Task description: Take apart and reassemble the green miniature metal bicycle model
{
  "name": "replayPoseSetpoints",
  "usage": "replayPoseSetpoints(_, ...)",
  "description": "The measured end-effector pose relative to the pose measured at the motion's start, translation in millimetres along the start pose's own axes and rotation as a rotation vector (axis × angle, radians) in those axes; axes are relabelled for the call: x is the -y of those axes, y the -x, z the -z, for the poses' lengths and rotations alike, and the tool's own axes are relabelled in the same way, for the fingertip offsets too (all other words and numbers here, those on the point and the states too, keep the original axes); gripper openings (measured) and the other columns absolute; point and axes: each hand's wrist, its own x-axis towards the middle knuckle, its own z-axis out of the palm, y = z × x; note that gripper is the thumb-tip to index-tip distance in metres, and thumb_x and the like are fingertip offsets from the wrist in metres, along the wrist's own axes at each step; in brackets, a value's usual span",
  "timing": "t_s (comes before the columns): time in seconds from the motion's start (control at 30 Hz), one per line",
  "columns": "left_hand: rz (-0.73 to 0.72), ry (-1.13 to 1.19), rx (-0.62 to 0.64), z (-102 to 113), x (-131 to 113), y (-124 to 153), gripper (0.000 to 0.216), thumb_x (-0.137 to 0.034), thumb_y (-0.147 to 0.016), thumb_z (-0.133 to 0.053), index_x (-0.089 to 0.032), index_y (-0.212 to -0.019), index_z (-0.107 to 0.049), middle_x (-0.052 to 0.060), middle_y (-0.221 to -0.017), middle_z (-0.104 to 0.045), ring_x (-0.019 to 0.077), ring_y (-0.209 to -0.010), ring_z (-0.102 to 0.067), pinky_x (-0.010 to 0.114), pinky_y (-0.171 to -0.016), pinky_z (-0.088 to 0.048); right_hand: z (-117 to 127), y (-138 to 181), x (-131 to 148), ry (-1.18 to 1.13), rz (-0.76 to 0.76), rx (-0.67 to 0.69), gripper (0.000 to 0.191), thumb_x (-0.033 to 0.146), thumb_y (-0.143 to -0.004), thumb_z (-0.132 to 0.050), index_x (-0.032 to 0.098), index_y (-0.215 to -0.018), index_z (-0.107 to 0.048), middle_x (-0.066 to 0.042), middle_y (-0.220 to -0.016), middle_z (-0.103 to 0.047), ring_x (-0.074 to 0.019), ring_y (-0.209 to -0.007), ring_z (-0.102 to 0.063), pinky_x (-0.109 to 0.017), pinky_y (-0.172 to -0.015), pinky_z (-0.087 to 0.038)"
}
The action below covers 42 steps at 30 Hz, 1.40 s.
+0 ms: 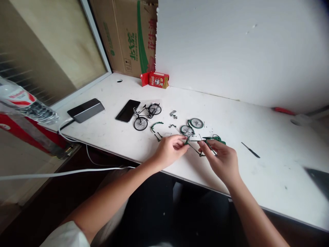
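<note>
Between my hands, just above the table's near edge, is a green model bicycle frame (196, 147). My left hand (171, 149) pinches its front end between thumb and fingers. My right hand (222, 156) grips the rear part, its fingers closed around the thin tubes. Two small spoked wheels with green rims, one wheel (187, 130) nearer and another wheel (196, 123) behind it, lie just beyond my fingertips. A curved green mudguard (153, 127) rests left of them. Small silver parts (173, 114) are scattered farther back.
An assembled black model bicycle (146, 115) stands by a dark phone (128, 110). A grey device (86, 109) and a water bottle (28, 103) are at left. A red box (158, 80) stands by the wall. A thin screwdriver-like tool (250, 150) lies at right.
</note>
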Motion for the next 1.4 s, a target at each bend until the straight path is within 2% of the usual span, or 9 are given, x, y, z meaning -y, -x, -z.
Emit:
replayPoseSetpoints(0.13,-0.169,-0.205,-0.018,1.2,-8.9,2.7,0.014,-0.022,-0.091,-0.076,-0.014,-0.101,-0.08,0.008,-0.086,-0.08,0.0181,-0.076,-0.072,0.029,-0.071,-0.056,-1.4,0.4,-1.4,0.051,0.028,-0.012,0.046,0.063,-0.098,-0.068,0.024,-0.076,-0.077,-0.005,-0.075,-0.078,-0.0222,-0.07,-0.069,-0.034,-0.07,-0.054)
replayPoseSetpoints(0.33,0.017,0.067,0.143,5.3,-12.5,-2.3,0.029,-0.04,-0.092,-0.083,-0.013,-0.1,-0.078,0.01,-0.094,-0.08,0.0174,-0.08,-0.071,0.029,-0.075,-0.056,-0.1,-0.9,-4.0,0.044,0.021,-0.044,0.043,0.06,-0.099,-0.068,0.023,-0.078,-0.077,-0.005,-0.076,-0.078,-0.0223,-0.071,-0.07,-0.035,-0.071,-0.054)
replayPoseSetpoints(0.5,0.079,0.329,0.15,2.2,-2.7,-6.5,0.042,-0.048,-0.086,-0.089,-0.012,-0.102,-0.075,0.01,-0.092,-0.08,0.0198,-0.081,-0.079,0.033,-0.083,-0.062,2.3,-1.3,-2.5,0.003,-0.016,-0.024,0.042,0.059,-0.097,-0.071,0.022,-0.077,-0.075,-0.005,-0.076,-0.077,-0.0211,-0.07,-0.067,-0.035,-0.071,-0.053)
replayPoseSetpoints(0.67,0.056,0.293,0.129,1.2,0.1,-5.4,0.042,-0.047,-0.088,-0.088,-0.011,-0.107,-0.076,0.012,-0.095,-0.082,0.0204,-0.079,-0.08,0.034,-0.081,-0.063,10.7,-4.6,-3.4,-0.032,-0.062,0.119,0.042,0.062,-0.095,-0.073,0.021,-0.092,-0.08,-0.009,-0.097,-0.082,-0.0233,-0.083,-0.072,-0.036,-0.073,-0.057)
replayPoseSetpoints(0.77,0.028,0.168,0.101,0.9,0.5,-1.9,0.04,-0.047,-0.092,-0.084,-0.011,-0.111,-0.077,0.013,-0.099,-0.083,0.0187,-0.076,-0.078,0.031,-0.076,-0.062,13.7,-4.9,-5.3,-0.007,0.072,0.011,0.043,0.055,-0.091,-0.082,0.023,-0.12,-0.078,-0.012,-0.123,-0.08,-0.0286,-0.108,-0.073,-0.04,-0.082,-0.06)
replayPoseSetpoints(0.97,-0.101,-0.02,0.104,-2.1,-6.7,6.4,0.033,-0.043,-0.099,-0.076,-0.015,-0.115,-0.079,0.011,-0.101,-0.082,0.0191,-0.078,-0.074,0.03,-0.071,-0.058,12.0,-1.1,-7.5,0.192,0.522,-0.135,0.028,0.035,-0.094,-0.085,0.027,-0.117,-0.072,-0.009,-0.111,-0.079,-0.0318,-0.12,-0.066,-0.05,-0.097,-0.058)
replayPoseSetpoints(1.1,-0.228,-0.167,0.127,-1.3,-20.1,10.1,0.022,-0.033,-0.106,-0.065,-0.017,-0.11,-0.08,0.009,-0.1,-0.08,0.021,-0.09,-0.072,0.031,-0.078,-0.056,15.3,2.7,-1.4,0.351,0.735,-0.193,0.043,0.02,-0.096,-0.081,0.032,-0.135,-0.066,-0.007,-0.126,-0.079,-0.0302,-0.126,-0.067,-0.051,-0.106,-0.054)
replayPoseSetpoints(1.2,-0.323,-0.283,0.177,1.6,-31.3,12.6,0.019,-0.026,-0.107,-0.062,-0.017,-0.108,-0.078,0.007,-0.094,-0.076,0.0181,-0.084,-0.069,0.03,-0.078,-0.054,20.5,7.0,6.6,0.448,0.822,-0.229,0.047,0.015,-0.095,-0.081,0.034,-0.136,-0.067,-0.006,-0.131,-0.079,-0.0293,-0.13,-0.066,-0.047,-0.106,-0.054)
replayPoseSetpoints(1.4,-0.494,-0.493,0.27,6.7,-46.4,18.5,0.02,-0.016,-0.11,-0.056,-0.016,-0.103,-0.075,0.005,-0.09,-0.071,0.0162,-0.08,-0.066,0.029,-0.075,-0.052,25.2,14.8,17.0,0.544,0.848,-0.182,0.021,0.018,-0.099,-0.078,0.031,-0.114,-0.073,0.0,-0.122,-0.083,-0.0291,-0.131,-0.068,-0.046,-0.105,-0.049)
